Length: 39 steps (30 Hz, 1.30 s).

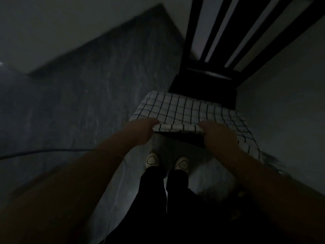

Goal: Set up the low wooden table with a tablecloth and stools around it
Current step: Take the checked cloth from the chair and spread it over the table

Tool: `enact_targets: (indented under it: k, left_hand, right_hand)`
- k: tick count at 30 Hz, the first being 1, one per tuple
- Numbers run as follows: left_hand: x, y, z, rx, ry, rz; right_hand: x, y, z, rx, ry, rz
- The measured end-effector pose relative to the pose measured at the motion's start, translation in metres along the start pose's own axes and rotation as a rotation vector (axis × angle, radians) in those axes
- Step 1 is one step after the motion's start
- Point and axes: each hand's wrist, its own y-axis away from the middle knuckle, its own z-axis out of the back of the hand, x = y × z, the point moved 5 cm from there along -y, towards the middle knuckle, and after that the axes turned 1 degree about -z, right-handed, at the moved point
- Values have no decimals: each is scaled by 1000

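Observation:
The room is dim. A white tablecloth with a black grid (186, 110) lies spread over a low surface in front of me; the table itself is mostly hidden, only a dark strip (182, 138) shows under the near edge. My left hand (144, 129) grips the near hem at its left end. My right hand (216, 132) grips the same hem at the right. The hem is lifted and bunched between both hands. The cloth's right side hangs down past my right forearm. No stools are in view.
My feet in pale shoes (167, 162) stand on the grey floor just before the table. A dark slatted frame (228, 32) rises behind it. Walls close in on the left (88, 85) and right (281, 103). A thin cable (52, 151) runs across the floor at left.

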Motion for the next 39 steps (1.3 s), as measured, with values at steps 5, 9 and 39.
enact_targets:
  k: [5,9,39]
  left_hand:
    - [-14,140,104,-206,93,85]
    - [-10,262,148,-417,50,158]
    - [174,1063,-249,-1126,315,1283]
  right_hand:
    - [102,50,123,-85,18,163]
    - [185,97,172,-143,69,299]
    - [818,594,-121,189,420,1390]
